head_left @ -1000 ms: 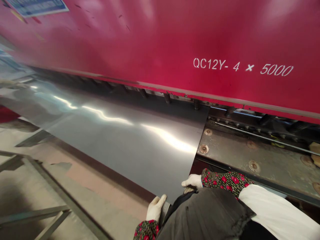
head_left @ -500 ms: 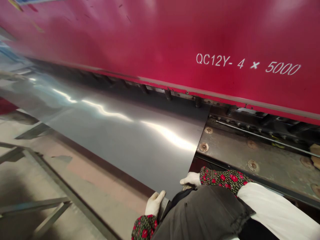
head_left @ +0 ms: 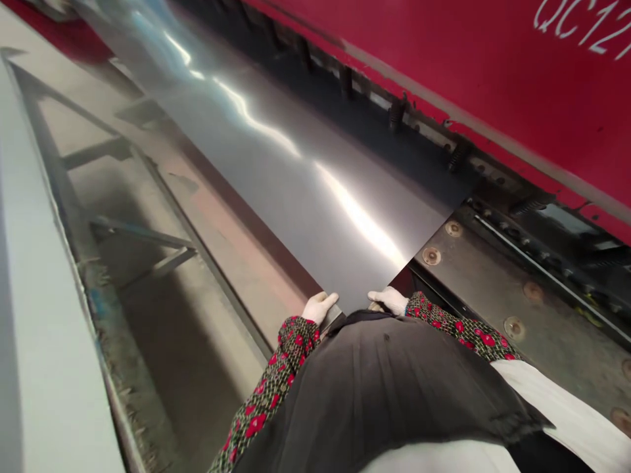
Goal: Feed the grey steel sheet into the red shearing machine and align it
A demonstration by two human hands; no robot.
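A long, shiny metal sheet (head_left: 276,177) lies at a slant, its far long side under the red machine's overhang. My left hand (head_left: 320,307), in a white glove, grips the sheet's near left corner with the thumb on top; its other fingers are mostly hidden. Beside it shows the end of a grey metal piece (head_left: 332,318). On the opposite edge, my gloved right hand (head_left: 392,300) pinches the sheet, thumb uppermost and fingers partly curled below. My dark apron (head_left: 389,374) touches or nearly touches the sheet's near end; which, I cannot tell.
The red machine body (head_left: 468,72) runs along the far side, with a row of springs (head_left: 396,115) beneath. A bolted steel bed (head_left: 478,276) extends to the right. At left stand a metal frame (head_left: 162,197) and a pale sheet (head_left: 54,315) with a long edge.
The view has turned left and downward, bringing the pale sheet at left into sight. Both hands keep their hold on the metal sheet.
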